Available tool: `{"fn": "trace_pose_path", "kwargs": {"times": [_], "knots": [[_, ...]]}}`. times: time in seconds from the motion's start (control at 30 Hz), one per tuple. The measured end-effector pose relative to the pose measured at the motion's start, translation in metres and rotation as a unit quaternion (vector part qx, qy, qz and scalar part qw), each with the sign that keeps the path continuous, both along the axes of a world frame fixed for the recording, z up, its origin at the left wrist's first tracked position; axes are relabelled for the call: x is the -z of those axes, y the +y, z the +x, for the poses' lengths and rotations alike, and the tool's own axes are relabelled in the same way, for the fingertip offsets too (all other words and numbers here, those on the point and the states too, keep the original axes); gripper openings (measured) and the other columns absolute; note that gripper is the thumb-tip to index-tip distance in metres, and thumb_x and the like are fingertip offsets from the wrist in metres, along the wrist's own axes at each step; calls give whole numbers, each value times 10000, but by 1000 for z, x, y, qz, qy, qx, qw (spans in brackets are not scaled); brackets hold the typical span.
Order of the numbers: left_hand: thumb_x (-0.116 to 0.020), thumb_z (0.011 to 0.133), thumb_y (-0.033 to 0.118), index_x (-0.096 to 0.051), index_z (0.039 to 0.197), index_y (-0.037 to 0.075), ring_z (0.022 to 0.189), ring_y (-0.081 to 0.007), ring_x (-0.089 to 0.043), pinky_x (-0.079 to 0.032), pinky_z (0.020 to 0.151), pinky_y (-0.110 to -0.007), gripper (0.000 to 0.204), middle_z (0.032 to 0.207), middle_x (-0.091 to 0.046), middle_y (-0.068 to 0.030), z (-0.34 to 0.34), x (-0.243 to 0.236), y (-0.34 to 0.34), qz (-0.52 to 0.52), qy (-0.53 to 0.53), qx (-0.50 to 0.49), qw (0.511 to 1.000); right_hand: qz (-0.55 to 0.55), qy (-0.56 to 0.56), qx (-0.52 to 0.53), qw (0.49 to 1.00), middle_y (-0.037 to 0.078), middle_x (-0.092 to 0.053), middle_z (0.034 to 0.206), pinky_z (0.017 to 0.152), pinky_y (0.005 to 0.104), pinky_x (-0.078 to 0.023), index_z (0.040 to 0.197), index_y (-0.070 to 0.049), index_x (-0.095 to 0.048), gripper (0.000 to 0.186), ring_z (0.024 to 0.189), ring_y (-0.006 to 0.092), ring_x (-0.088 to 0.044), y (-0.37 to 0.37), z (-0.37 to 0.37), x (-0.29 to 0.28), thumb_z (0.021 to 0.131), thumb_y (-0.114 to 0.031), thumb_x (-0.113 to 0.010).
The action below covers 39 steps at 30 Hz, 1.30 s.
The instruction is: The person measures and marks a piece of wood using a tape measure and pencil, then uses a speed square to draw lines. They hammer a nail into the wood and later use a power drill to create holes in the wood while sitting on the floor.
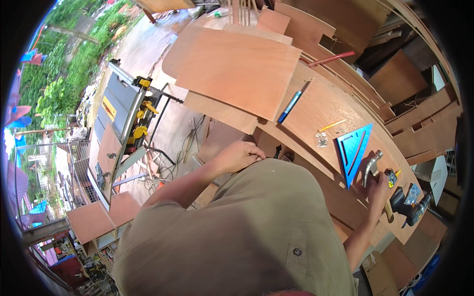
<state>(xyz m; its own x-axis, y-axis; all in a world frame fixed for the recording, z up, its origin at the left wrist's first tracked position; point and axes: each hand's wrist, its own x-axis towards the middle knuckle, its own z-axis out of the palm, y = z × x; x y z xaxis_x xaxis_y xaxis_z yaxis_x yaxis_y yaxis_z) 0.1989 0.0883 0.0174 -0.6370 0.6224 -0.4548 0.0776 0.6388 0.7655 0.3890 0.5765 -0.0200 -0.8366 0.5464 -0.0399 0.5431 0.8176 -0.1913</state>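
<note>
My right hand [379, 187] is closed around the wooden handle of a claw hammer [371, 168], whose metal head points away from me over the plywood worktop [316, 106]. Just beyond that hand lies a yellow and black tape measure [392, 178]. A cordless drill [417, 211] and a small clear packet [412, 193] sit to its right. On its left side is a blue triangular speed square [354, 154]. My left hand [240, 156] is curled in front of my body, off the worktop edge; what its fingers hold, if anything, is hidden.
A yellow pencil [332, 125], a small bag of hardware [321, 140] and a blue marker [290, 106] lie on the worktop. Large plywood sheets [237, 69] cover its far left. A table saw [118, 106] stands left, with cables [190, 140] on the floor.
</note>
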Motion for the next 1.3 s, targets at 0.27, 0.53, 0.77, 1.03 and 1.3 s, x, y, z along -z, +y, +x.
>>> {"fn": "trace_pose_path", "kwargs": {"times": [0.27,0.53,0.77,1.03,1.3], "knots": [[-661,931,77,-722,991,-12,929,-185,-653,-510,869,-315,124,1073,-702,-70,-86,5,-52,125,44,-112,985,-237,153,82,956,105,-682,1061,850,337,-500,1264,53,-613,315,960,173,-633,-42,52,-89,958,-21,-617],[-616,968,48,-707,980,-14,859,-126,-663,-550,776,-272,110,938,-714,-50,-233,37,-172,193,88,-234,949,-437,277,64,853,104,-614,887,628,308,-509,1284,62,-587,516,712,191,-601,-189,31,-138,1021,-380,-563],[-597,960,16,-715,982,-24,871,-131,-675,-553,798,-275,126,903,-725,-58,-255,68,-205,194,93,-162,963,-565,264,138,769,95,-610,901,477,283,-486,1414,10,-469,485,629,139,-563,-319,-92,-106,1027,-258,-582],[-643,879,13,-744,934,6,801,-197,-685,-533,766,-329,115,824,-740,-92,-250,64,-203,187,189,-110,958,-505,59,53,859,-22,-536,789,485,221,-412,1430,-39,-482,450,590,56,-502,-383,-212,-76,1012,-154,-603],[-666,845,25,-758,927,41,804,-253,-655,-510,785,-366,125,835,-742,-91,-249,67,-202,197,215,-110,950,-468,6,85,880,-22,-520,706,455,228,-401,1097,-52,-568,176,523,48,-480,-408,-243,-51,1023,-206,-611]]}}
